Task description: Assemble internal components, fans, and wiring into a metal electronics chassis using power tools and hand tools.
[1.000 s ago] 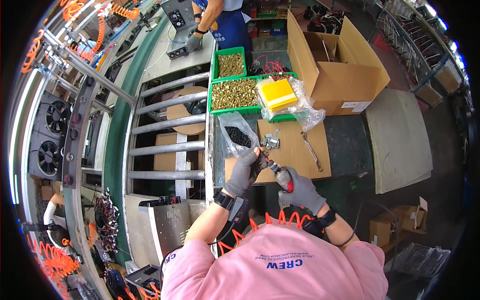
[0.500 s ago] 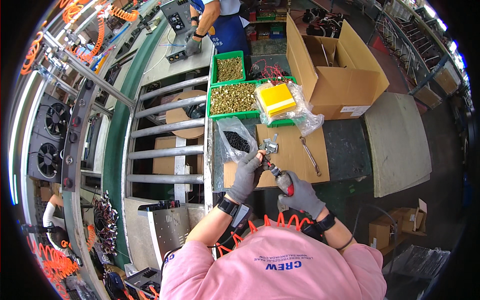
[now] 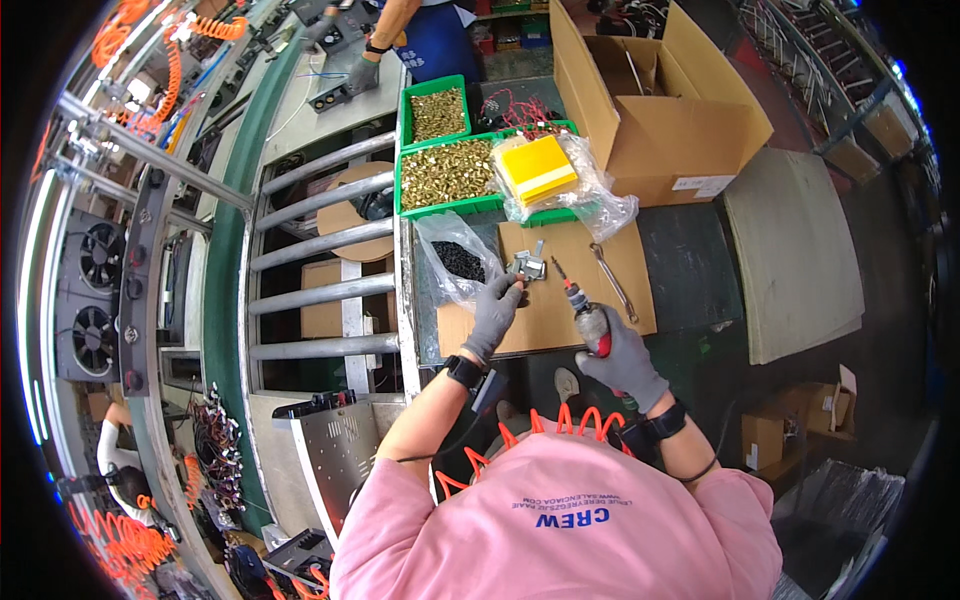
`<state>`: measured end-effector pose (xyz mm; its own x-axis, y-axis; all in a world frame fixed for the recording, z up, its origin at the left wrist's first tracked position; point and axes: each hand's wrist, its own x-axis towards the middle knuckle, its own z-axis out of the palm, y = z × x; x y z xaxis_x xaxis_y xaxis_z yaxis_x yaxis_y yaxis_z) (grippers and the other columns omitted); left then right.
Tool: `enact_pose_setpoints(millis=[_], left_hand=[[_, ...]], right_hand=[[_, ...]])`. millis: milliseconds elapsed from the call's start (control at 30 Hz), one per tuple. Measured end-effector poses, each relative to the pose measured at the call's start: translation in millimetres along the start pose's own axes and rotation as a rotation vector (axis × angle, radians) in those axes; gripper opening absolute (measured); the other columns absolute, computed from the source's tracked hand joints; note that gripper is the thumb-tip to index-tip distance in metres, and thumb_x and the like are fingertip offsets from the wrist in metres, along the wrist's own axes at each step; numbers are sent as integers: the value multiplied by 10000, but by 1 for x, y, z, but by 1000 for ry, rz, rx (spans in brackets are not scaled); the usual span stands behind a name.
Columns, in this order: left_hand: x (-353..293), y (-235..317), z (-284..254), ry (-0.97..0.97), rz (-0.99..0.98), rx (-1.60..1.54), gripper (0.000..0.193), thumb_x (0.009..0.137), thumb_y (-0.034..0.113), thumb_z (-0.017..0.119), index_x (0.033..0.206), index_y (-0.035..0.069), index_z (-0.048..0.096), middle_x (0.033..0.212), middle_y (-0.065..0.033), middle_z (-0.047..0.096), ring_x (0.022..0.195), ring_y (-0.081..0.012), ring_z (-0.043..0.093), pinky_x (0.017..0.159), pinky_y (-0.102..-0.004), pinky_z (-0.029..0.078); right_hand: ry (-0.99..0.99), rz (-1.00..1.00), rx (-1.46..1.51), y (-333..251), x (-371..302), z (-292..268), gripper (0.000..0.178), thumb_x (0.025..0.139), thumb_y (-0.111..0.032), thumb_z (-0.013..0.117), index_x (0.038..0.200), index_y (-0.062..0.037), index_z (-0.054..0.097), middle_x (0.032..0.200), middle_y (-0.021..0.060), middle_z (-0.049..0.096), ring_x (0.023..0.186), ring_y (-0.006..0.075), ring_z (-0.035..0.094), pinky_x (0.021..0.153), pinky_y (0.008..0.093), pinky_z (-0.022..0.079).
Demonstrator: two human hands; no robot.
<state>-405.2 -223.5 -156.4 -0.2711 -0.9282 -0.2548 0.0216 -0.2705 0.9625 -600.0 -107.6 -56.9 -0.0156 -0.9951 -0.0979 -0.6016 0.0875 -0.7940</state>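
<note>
My left hand (image 3: pixel 491 316), in a grey glove with bare fingertips, reaches over the cardboard sheet. Its fingertips are drawn together at the near edge of a small pile of grey metal brackets (image 3: pixel 527 265); what they pinch is too small to make out. In my gloved right hand (image 3: pixel 627 366) is a power screwdriver (image 3: pixel 592 322), its long thin bit pointing up and left, free of the brackets. A clear plastic bag (image 3: pixel 437 232) of small black screws (image 3: pixel 459 262) lies beside my left hand. To the right, a wrench (image 3: pixel 613 283) rests on the cardboard sheet (image 3: pixel 470 330).
Behind the brackets stand green bins (image 3: pixel 437 112) of brass-coloured parts. A yellow packet (image 3: pixel 538 169) in plastic wrap lies on another bin. An open carton (image 3: pixel 680 150) is at the back right. Metal rollers (image 3: pixel 325 287) run along the left. A co-worker's gloved hand (image 3: pixel 362 76) works beyond.
The screwdriver has moved right, away from my left hand, and its bit now points up in the open. My left fingers have shifted to the bracket pile. The view has shifted slightly.
</note>
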Motion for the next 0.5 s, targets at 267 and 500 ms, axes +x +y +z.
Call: enact_pose_setpoints(millis=[267,500], left_hand=[[46,-11,11,0,440,1024,138,775,117,533,862,25,588,861,-200,578,763,-383,569,673,-434,460],[73,-16,38,-14,225,1168,261,781,226,569,940,20,552,889,-219,547,764,-393,573,685,-448,466]], right_hand=[[111,58,-5,29,-18,-19,655,618,-238,670,1170,-38,380,787,206,589,731,400,576,629,452,467],[103,101,-15,47,-33,-32,690,618,-238,669,1198,-26,361,809,209,592,737,403,576,635,450,471]])
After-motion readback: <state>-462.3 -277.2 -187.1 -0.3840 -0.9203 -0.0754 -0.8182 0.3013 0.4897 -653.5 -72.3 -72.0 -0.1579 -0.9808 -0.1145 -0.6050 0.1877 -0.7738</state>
